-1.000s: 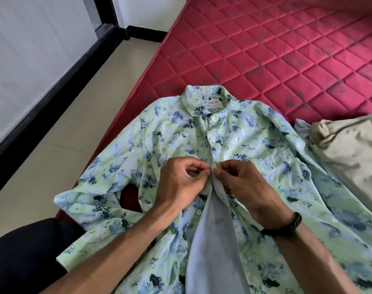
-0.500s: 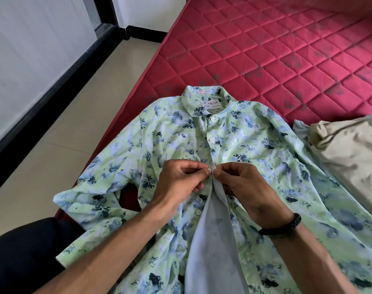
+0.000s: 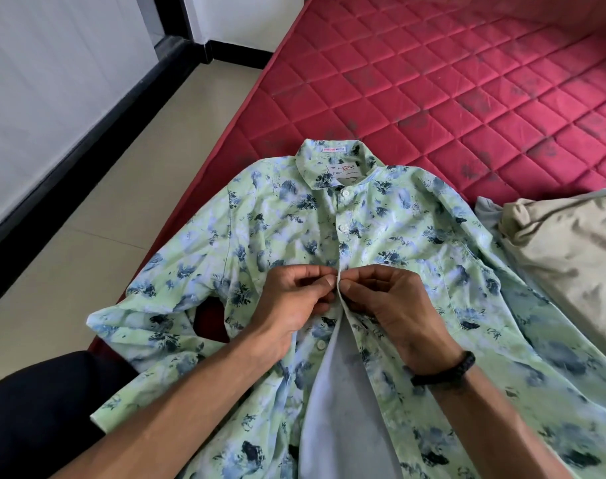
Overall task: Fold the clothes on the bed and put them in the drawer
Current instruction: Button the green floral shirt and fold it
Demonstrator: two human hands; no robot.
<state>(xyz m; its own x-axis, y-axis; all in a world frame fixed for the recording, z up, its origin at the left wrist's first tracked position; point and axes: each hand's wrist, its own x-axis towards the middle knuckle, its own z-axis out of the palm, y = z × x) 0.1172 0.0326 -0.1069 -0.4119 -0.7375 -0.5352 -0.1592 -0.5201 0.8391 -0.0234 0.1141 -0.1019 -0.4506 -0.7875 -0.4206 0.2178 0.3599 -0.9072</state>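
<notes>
A light green shirt (image 3: 267, 233) with blue floral print lies face up on the red quilted mattress (image 3: 433, 81), collar away from me. Its upper two buttons are fastened; below my hands the front gapes, showing the pale inside. My left hand (image 3: 294, 302) pinches the left edge of the placket at mid-chest. My right hand (image 3: 388, 305), with a dark bracelet on the wrist, pinches the facing edge. The fingertips of both hands meet at the placket. The button between them is hidden.
A crumpled beige garment (image 3: 564, 257) lies on the mattress just right of the shirt, over a pale grey cloth (image 3: 484, 212). The mattress edge runs diagonally at left, with tiled floor (image 3: 104, 229) and a white wall with black skirting beyond. My dark-clad knee (image 3: 35, 416) is at lower left.
Both hands stay at the same spot on the placket, with only slight finger movement as they draw the two edges together. The shirt has not shifted.
</notes>
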